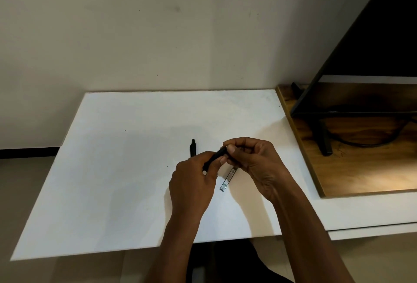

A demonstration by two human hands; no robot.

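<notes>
Both hands meet above the middle of the white table (112, 169). My left hand (191, 183) grips the lower part of a black pen-like barrel (217, 155), fingers curled round it. My right hand (252, 160) pinches the barrel's upper end between thumb and fingertips. A second black pen part (193, 148) lies on the table just beyond my left hand. A thin, flat strip with a pale label (228, 178) lies on the table under my right hand, its upper end hidden by the fingers.
A wooden board (361, 169) lies on the table's right side, bearing a black metal stand (322, 138) and a dark cable (365, 143). A dark slanted panel (383, 23) rises above it. A pale wall stands behind the table; the near edge runs below my forearms.
</notes>
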